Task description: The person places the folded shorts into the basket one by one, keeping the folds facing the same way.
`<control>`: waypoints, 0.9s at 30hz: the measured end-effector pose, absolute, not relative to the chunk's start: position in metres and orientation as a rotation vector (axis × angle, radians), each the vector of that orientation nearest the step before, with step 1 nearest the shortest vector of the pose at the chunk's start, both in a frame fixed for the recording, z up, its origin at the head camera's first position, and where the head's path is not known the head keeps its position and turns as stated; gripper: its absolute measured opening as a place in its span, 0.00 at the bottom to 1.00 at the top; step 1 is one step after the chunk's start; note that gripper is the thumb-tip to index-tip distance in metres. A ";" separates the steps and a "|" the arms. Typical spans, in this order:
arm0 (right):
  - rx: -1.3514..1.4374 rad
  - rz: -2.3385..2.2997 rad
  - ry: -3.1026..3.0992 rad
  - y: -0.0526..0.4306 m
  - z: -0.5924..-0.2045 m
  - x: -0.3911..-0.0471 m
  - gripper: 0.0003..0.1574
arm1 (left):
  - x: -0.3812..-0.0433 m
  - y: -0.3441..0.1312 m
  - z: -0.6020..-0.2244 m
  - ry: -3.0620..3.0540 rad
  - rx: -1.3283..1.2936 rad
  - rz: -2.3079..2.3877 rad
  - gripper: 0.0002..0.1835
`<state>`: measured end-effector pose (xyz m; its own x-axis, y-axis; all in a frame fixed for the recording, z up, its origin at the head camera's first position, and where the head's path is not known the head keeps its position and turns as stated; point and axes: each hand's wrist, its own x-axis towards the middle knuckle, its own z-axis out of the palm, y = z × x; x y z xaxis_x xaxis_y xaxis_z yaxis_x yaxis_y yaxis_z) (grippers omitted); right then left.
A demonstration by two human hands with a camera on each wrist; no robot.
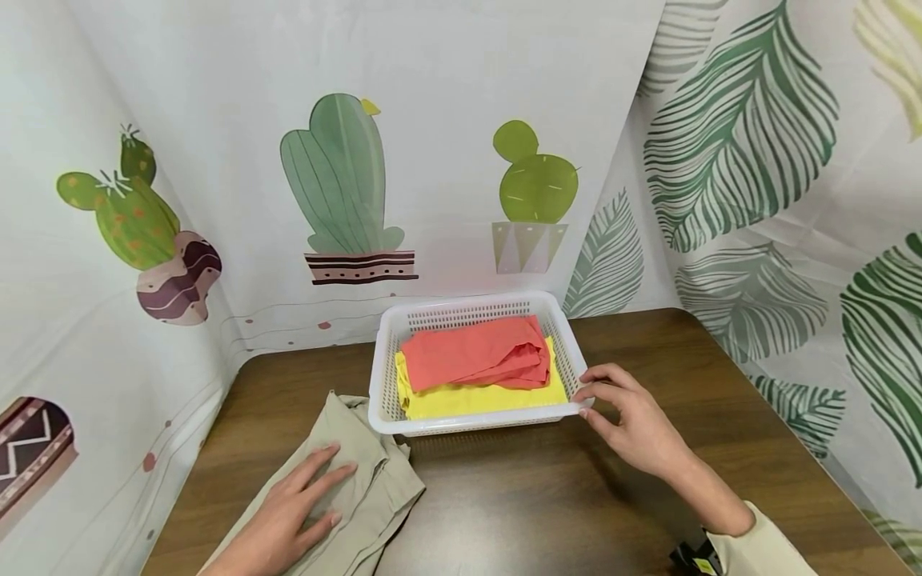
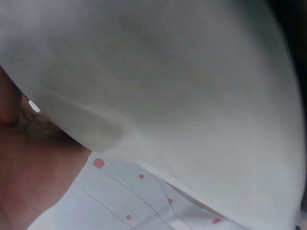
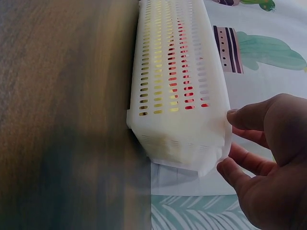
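Your left grip (image 1: 288, 512) rests on the khaki cloth (image 1: 367, 504), fingers spread apart; that cloth lies on the worktop (image 1: 497, 496) and reaches the front left corner of the white basket (image 1: 475, 422). Your right grip (image 1: 634, 424) pinches the basket's rim near its front right corner, thumb and fingers clamped on it. Inside the basket, a folded red cloth (image 1: 468, 354) lies on top of a yellow cloth (image 1: 490, 398)
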<state>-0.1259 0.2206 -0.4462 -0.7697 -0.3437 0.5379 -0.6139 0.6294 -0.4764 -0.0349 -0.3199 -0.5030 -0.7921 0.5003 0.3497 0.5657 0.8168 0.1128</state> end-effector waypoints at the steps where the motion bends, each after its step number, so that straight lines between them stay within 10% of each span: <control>1: 0.761 0.930 -2.455 0.221 -0.446 -0.126 0.18 | -0.035 -0.320 -0.503 -2.697 -0.826 -0.304 0.43; 27: 0.748 0.936 -2.463 0.221 -0.446 -0.125 0.18 | -0.042 -0.320 -0.496 -2.611 -1.333 -0.501 0.39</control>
<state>-0.1254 0.2208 -0.4460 -0.7770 -0.3379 0.5311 -0.6053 0.6324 -0.4833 -0.0422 -0.3203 -0.4960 -0.5869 0.7535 0.2962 0.8096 0.5445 0.2191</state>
